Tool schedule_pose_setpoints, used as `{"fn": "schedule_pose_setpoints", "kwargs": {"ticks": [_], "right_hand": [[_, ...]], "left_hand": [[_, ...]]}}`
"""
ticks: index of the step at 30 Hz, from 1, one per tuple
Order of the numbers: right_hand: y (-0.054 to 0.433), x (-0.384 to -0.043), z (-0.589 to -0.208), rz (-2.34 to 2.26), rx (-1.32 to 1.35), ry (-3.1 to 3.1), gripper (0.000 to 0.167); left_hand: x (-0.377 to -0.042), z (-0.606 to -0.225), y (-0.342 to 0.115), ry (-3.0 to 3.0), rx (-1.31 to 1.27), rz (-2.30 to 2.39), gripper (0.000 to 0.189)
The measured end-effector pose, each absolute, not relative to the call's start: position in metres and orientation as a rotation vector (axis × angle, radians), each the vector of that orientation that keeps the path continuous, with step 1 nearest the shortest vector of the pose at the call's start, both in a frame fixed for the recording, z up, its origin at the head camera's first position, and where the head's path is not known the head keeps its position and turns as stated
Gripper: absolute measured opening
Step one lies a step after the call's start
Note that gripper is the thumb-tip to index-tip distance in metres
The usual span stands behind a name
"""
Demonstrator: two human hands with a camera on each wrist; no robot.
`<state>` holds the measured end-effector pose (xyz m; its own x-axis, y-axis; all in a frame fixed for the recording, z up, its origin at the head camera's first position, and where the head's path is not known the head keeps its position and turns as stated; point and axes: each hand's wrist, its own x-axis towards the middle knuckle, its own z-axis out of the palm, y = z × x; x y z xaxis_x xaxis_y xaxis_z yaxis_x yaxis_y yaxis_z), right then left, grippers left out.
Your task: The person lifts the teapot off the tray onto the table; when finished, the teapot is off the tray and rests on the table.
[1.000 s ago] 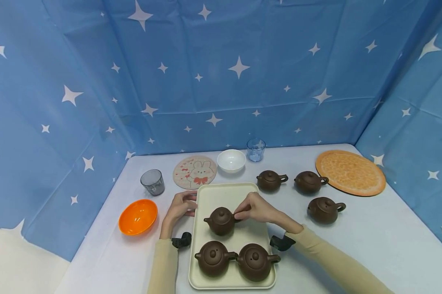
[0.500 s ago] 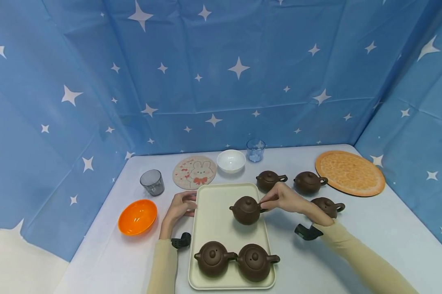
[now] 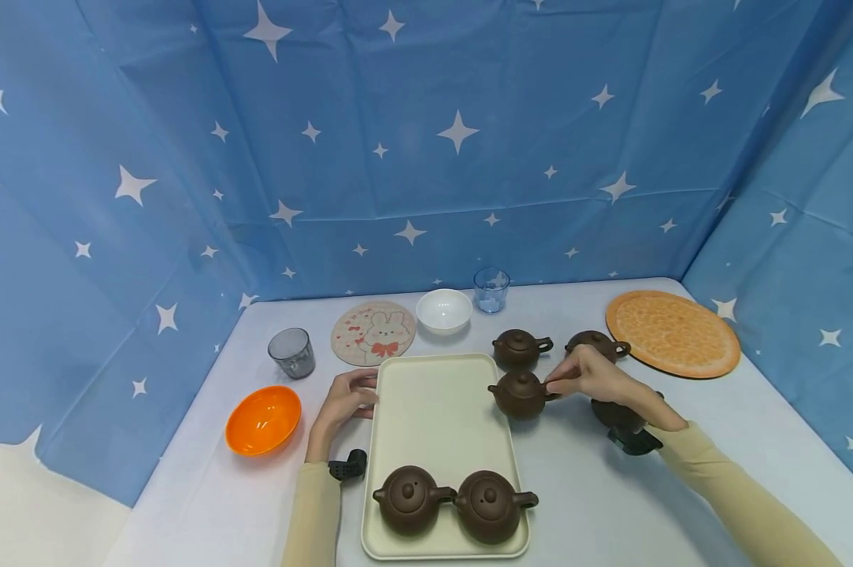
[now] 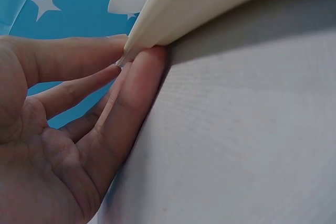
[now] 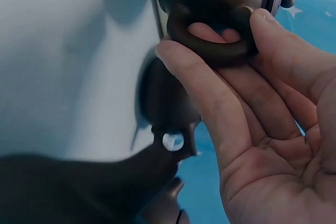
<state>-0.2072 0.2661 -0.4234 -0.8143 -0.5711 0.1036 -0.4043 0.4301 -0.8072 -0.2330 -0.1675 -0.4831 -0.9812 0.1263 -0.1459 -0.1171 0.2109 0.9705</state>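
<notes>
My right hand point(image 3: 589, 376) pinches the handle of a small dark brown teapot point(image 3: 520, 395). In the right wrist view its loop handle point(image 5: 210, 51) sits between thumb and fingers. The pot is upright at the tray's right rim, close in front of another brown teapot point(image 3: 517, 348). On the left, my left hand point(image 3: 343, 400) grips the long side of the cream tray point(image 3: 433, 425); its fingertips meet at the tray's edge point(image 4: 184, 17) in the left wrist view. Two more teapots, left point(image 3: 408, 500) and right point(image 3: 488, 506), stand side by side at the tray's near end.
One teapot point(image 3: 596, 344) is partly behind my right hand; another point(image 3: 613, 413) is partly under my right wrist. An orange bowl point(image 3: 263, 421), grey glass point(image 3: 291, 353), rabbit mat point(image 3: 372, 335), white bowl point(image 3: 444, 311), blue glass point(image 3: 491, 290) and orange round mat point(image 3: 674, 335) surround the tray.
My right hand has lifted the teapot off the tray's middle and carried it right, to the tray's right rim. The left hand has stayed at the tray's left side.
</notes>
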Motion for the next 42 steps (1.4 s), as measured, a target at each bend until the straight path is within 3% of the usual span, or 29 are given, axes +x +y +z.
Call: {"fn": "schedule_pose_setpoints", "kwargs": {"ticks": [13,42], "right_hand": [[0.283,-0.211,-0.429,-1.257,-0.835,2.536,0.009],[0.277,-0.208,-0.427,-1.17,-0.735,2.554,0.011]], "left_hand": [[-0.215,-0.45,-0.163,2.249,0.047,1.822,0.054],[-0.217,-0.451,-0.164,2.273,0.051,1.82,0.053]]}}
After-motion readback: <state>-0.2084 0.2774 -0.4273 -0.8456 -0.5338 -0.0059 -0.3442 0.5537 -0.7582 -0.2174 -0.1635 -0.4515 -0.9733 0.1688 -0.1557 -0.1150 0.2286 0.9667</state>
